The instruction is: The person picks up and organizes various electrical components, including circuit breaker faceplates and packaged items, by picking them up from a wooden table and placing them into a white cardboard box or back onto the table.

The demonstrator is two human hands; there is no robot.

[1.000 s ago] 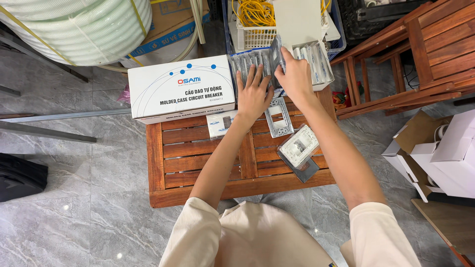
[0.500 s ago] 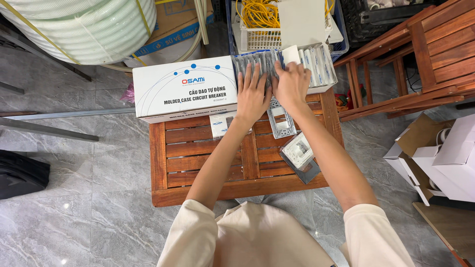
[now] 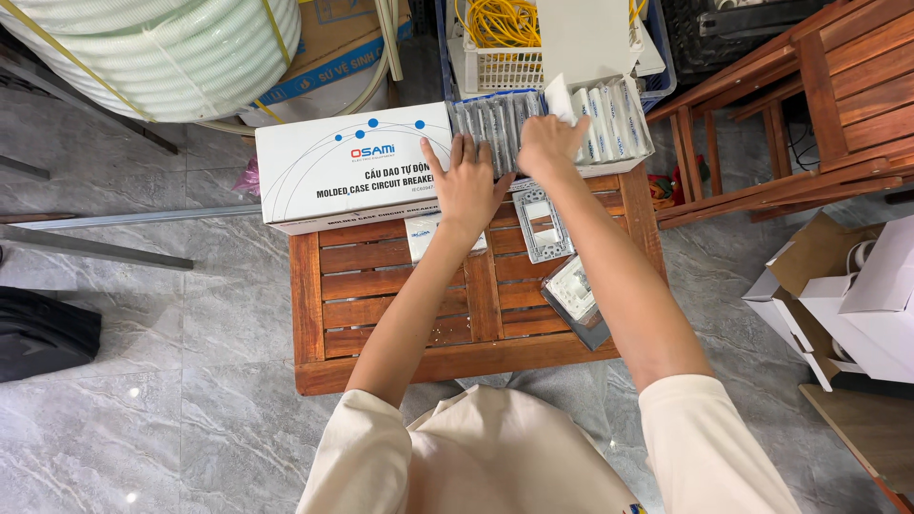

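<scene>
Right hand [image 3: 547, 145] pinches one white packet [image 3: 560, 98] at its top edge, fingers closed on it, lifting it from the open box of packets [image 3: 624, 124] at the far edge of the wooden table [image 3: 400, 286]. Left hand [image 3: 466, 186] lies flat, fingers spread, on the grey row of packets [image 3: 495, 119] in the same box, gripping nothing (just steadying). Best done by pulling straight up while the left hand presses the neighbours down, so the tight row doesn't lift too. Around: big white carton [image 3: 352, 167] just left of the box, small white box [image 3: 424, 236] under the left wrist, grey frame [image 3: 541, 224] and a white switch plate [image 3: 576, 290] under the right forearm, which could get swept off.
</scene>
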